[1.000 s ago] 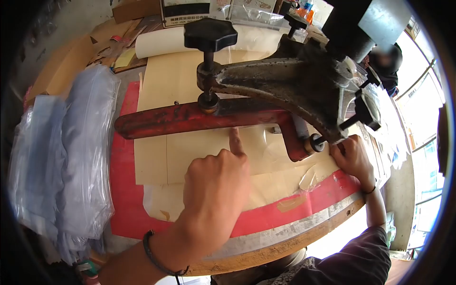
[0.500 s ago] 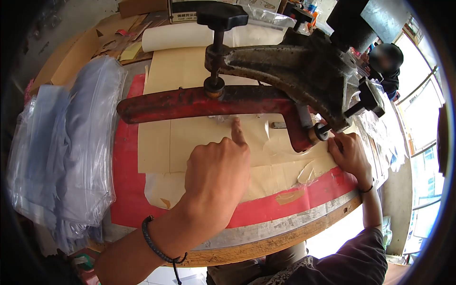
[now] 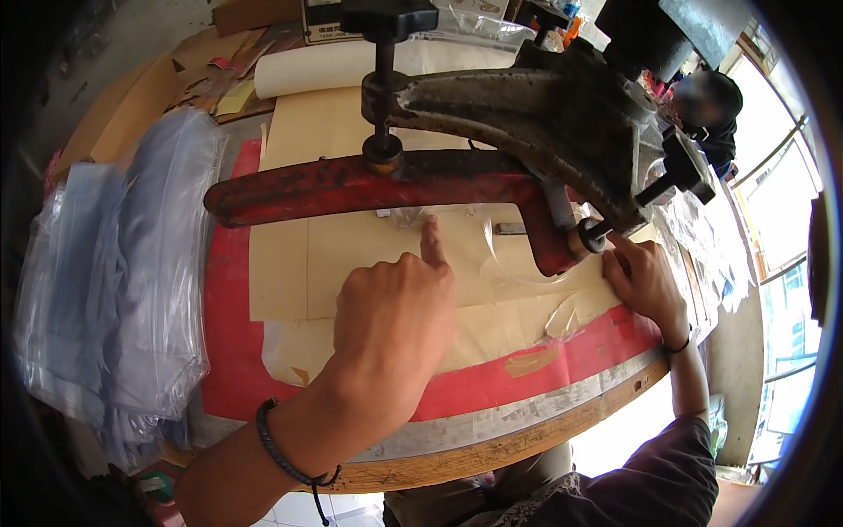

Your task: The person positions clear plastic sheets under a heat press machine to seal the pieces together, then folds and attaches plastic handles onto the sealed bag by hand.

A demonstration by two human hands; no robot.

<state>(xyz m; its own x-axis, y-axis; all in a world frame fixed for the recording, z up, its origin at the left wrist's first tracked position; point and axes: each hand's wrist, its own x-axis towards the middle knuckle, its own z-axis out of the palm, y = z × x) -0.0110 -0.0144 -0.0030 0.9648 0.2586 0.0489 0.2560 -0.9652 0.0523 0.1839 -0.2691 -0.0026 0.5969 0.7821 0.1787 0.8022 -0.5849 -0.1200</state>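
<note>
My left hand (image 3: 395,307) rests over the tan paper sheet (image 3: 281,272), its index finger stretched forward and the other fingers curled under. That fingertip touches a small piece of clear plastic (image 3: 409,216), just below the red metal bar (image 3: 351,191) of a press. A short metal strip (image 3: 510,229) lies to the right of the finger. At the bar's right end, my right hand (image 3: 648,279) is bent with fingers drawn in beside the round screw foot (image 3: 588,235). Its fingertips are partly hidden, so what they grip cannot be made out.
The dark press arm (image 3: 518,105) with black knobs (image 3: 386,18) overhangs the sheet. Stacked clear plastic bags (image 3: 167,255) lie at left, a white roll (image 3: 342,70) behind. A red mat (image 3: 230,351) covers the wood-edged table (image 3: 492,461). Another person (image 3: 716,123) is at back right.
The whole view has shifted slightly, with the press and sheet a little further left. My left fingertip stays at the clear plastic, and my right hand keeps its place by the screw foot.
</note>
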